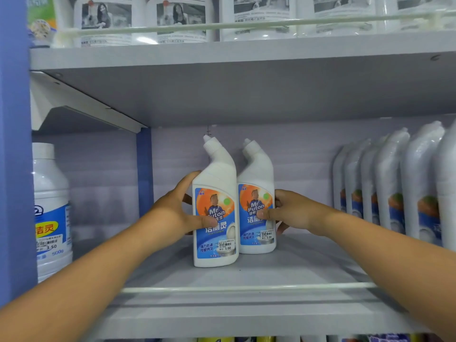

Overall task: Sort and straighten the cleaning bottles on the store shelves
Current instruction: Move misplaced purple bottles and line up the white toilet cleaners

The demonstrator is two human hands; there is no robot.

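Two white angled-neck toilet cleaner bottles with blue and orange labels stand upright side by side in the middle of the grey shelf [246, 275]. My left hand [180, 213] grips the left bottle [216, 233] from its left side, thumb across the label. The right bottle [257, 174] stands slightly further back, and my right hand [291, 211] holds it from the right, thumb on the label. Both bottles touch or nearly touch each other.
A row of several matching bottles [392, 183] lines the shelf's right end. A larger white bottle with a blue label [50, 211] stands at the left beyond a blue upright [144, 169]. The upper shelf [222, 55] carries white bottles. A clear rail [246, 289] runs along the front edge.
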